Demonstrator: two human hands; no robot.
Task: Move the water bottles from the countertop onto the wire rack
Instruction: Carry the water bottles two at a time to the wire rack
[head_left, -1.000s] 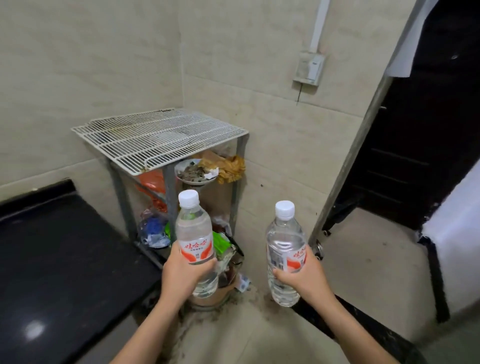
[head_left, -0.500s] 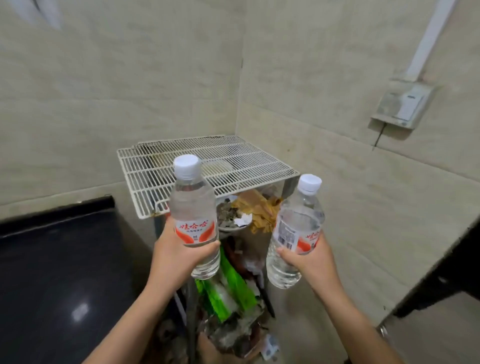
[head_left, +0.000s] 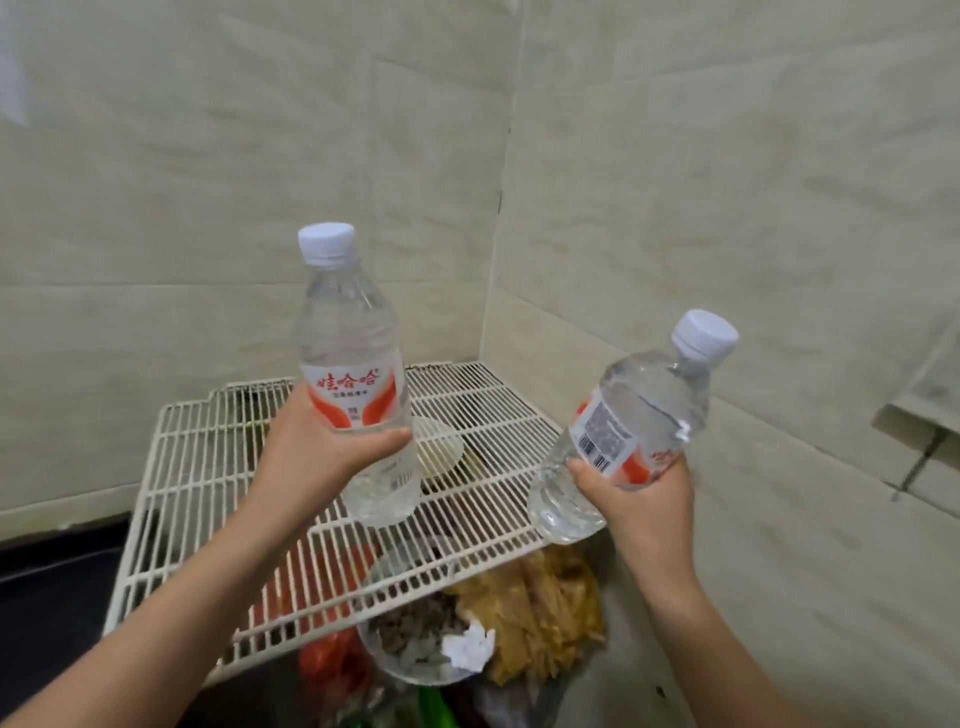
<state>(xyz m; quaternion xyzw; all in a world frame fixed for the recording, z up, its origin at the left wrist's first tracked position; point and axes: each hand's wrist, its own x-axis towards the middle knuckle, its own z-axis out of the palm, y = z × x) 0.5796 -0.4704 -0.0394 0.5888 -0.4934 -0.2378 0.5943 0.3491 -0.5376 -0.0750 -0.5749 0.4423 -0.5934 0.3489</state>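
I hold two clear water bottles with white caps and red-and-white labels. My left hand (head_left: 317, 457) grips the left bottle (head_left: 353, 338) upright, its base just above the middle of the white wire rack (head_left: 208, 467). My right hand (head_left: 644, 499) grips the right bottle (head_left: 634, 421), tilted with its cap toward the right wall, over the rack's right front edge. The rack's top shelf sits in the tiled corner with nothing standing on it.
Under the rack I see a bowl of scraps (head_left: 421, 644), a yellow-brown bag (head_left: 535, 608) and red packaging (head_left: 332, 660). A black countertop (head_left: 47, 597) lies at the lower left. Tiled walls close the corner behind and to the right.
The view has closed in on the rack. Both hands have carried the bottles forward and up, from in front of the rack to above its top shelf. The right bottle tilts further.
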